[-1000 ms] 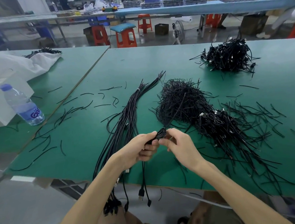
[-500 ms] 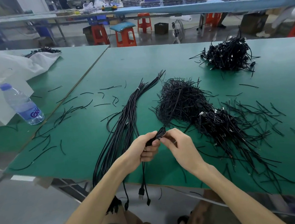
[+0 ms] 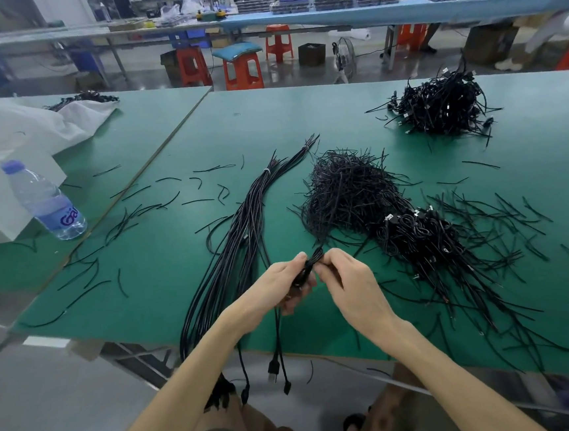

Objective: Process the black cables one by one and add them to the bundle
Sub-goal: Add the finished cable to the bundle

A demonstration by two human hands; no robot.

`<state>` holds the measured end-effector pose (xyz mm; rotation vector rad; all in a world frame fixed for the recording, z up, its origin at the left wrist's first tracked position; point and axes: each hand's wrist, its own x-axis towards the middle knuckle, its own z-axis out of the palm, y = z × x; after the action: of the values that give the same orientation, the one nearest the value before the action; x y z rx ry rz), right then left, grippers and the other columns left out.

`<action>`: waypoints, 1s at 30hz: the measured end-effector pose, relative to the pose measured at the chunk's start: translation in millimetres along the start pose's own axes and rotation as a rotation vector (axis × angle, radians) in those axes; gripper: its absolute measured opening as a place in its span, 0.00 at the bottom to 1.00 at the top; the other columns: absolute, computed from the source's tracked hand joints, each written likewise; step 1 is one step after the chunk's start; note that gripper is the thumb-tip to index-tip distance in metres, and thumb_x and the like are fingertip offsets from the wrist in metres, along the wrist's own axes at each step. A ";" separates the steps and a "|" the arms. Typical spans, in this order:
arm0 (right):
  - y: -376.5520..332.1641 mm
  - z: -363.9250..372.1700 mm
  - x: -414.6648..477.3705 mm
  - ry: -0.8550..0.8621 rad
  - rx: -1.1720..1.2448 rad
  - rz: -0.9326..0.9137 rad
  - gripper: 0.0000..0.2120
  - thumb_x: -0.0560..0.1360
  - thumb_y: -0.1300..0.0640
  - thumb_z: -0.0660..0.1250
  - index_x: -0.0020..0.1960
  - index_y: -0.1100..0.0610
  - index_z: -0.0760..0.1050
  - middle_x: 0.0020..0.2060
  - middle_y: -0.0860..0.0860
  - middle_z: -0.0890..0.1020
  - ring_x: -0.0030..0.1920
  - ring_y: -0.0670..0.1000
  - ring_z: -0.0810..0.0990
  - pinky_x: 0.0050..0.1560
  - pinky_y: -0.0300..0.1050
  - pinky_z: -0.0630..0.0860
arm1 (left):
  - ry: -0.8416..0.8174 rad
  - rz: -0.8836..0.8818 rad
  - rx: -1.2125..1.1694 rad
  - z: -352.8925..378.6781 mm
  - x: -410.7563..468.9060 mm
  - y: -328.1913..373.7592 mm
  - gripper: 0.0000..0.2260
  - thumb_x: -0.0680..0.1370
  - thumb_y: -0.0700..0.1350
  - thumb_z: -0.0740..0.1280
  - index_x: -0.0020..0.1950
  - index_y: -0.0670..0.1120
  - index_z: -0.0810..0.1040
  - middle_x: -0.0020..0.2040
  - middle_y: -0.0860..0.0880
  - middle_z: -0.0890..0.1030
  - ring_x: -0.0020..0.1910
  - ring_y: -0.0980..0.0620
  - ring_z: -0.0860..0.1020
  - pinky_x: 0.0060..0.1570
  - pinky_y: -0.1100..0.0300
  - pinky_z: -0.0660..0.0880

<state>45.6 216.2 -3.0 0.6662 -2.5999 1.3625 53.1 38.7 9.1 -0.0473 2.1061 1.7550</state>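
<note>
A coiled black cable (image 3: 310, 266) sits between my two hands above the near part of the green table (image 3: 336, 114). My left hand (image 3: 279, 286) grips the coil, and its plug ends (image 3: 274, 374) hang below the table edge. My right hand (image 3: 347, 283) pinches the coil's upper part with fingertips. The long straightened bundle (image 3: 242, 226), tied near its far end, lies to the left and droops over the front edge. A tangle of coiled cables (image 3: 419, 238) lies just right of my hands.
A mound of thin black ties (image 3: 346, 189) sits behind my hands, with loose ties scattered over the table. Another cable heap (image 3: 442, 107) lies far right. A water bottle (image 3: 46, 201) and white bags (image 3: 17, 128) occupy the left table. Stools stand beyond.
Both hands stay at the same spot on the coil; my fingers have shifted slightly around it. The bundle and the piles have not moved.
</note>
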 end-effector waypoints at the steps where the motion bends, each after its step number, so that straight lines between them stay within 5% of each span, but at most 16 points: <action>1: 0.7 -0.7 0.0 0.004 -0.015 -0.009 0.09 0.83 0.56 0.63 0.44 0.54 0.71 0.38 0.45 0.76 0.39 0.48 0.74 0.40 0.43 0.71 | 0.054 0.052 0.075 0.5 1.5 1.5 0.20 0.87 0.56 0.56 0.49 0.42 0.78 0.37 0.49 0.77 0.28 0.51 0.74 0.26 0.58 0.71; 7: -2.3 -2.7 3.4 0.010 -0.036 -0.074 0.08 0.83 0.56 0.64 0.45 0.54 0.71 0.38 0.44 0.74 0.38 0.49 0.73 0.39 0.45 0.71 | 0.128 0.254 0.226 -6.0 -2.4 12.3 0.13 0.87 0.45 0.58 0.54 0.37 0.77 0.38 0.46 0.82 0.34 0.46 0.83 0.33 0.54 0.79; 10: -7.1 -4.4 1.8 0.050 0.019 -0.131 0.09 0.83 0.57 0.64 0.44 0.55 0.71 0.38 0.44 0.74 0.37 0.50 0.73 0.39 0.48 0.72 | 0.104 0.239 0.152 -11.9 -11.9 19.2 0.11 0.86 0.45 0.60 0.64 0.41 0.75 0.36 0.40 0.85 0.35 0.40 0.85 0.34 0.61 0.77; 16: -12.4 -4.3 7.4 0.107 0.044 -0.166 0.10 0.83 0.62 0.62 0.43 0.57 0.69 0.37 0.46 0.72 0.36 0.53 0.70 0.37 0.55 0.71 | -0.025 0.368 0.030 -15.8 -30.6 27.3 0.25 0.86 0.35 0.58 0.81 0.51 0.61 0.41 0.33 0.79 0.40 0.46 0.81 0.49 0.54 0.79; 22: -4.6 -6.8 6.9 0.116 0.057 -0.103 0.11 0.82 0.65 0.63 0.42 0.58 0.68 0.35 0.49 0.73 0.36 0.54 0.71 0.37 0.57 0.71 | -0.073 0.444 0.199 -11.0 -26.7 21.8 0.41 0.76 0.20 0.55 0.81 0.56 0.63 0.44 0.51 0.80 0.45 0.41 0.80 0.48 0.48 0.79; 24: -2.2 -6.7 5.1 0.118 0.059 -0.087 0.10 0.82 0.65 0.64 0.42 0.58 0.69 0.35 0.48 0.74 0.36 0.53 0.72 0.37 0.56 0.72 | 0.007 0.438 0.343 -8.6 -21.3 18.4 0.39 0.75 0.22 0.60 0.78 0.56 0.69 0.43 0.57 0.80 0.47 0.47 0.81 0.45 0.49 0.78; 27: -0.4 -7.5 3.1 0.101 0.045 -0.093 0.11 0.80 0.68 0.64 0.42 0.57 0.70 0.36 0.43 0.75 0.37 0.45 0.73 0.37 0.47 0.71 | 0.162 0.470 0.503 -7.5 -17.2 15.2 0.24 0.76 0.39 0.75 0.70 0.55 0.78 0.44 0.55 0.78 0.45 0.56 0.78 0.44 0.65 0.73; 30: -3.4 -7.8 2.8 0.091 0.021 -0.093 0.17 0.75 0.73 0.64 0.43 0.51 0.68 0.36 0.39 0.74 0.38 0.40 0.73 0.36 0.38 0.66 | 0.239 0.467 0.623 -7.8 -17.4 20.9 0.17 0.75 0.61 0.69 0.56 0.51 0.81 0.45 0.55 0.73 0.43 0.56 0.74 0.44 0.64 0.72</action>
<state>44.0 219.9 4.9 0.7015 -2.4554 1.3611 61.3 31.8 35.3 0.4613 2.9339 1.2626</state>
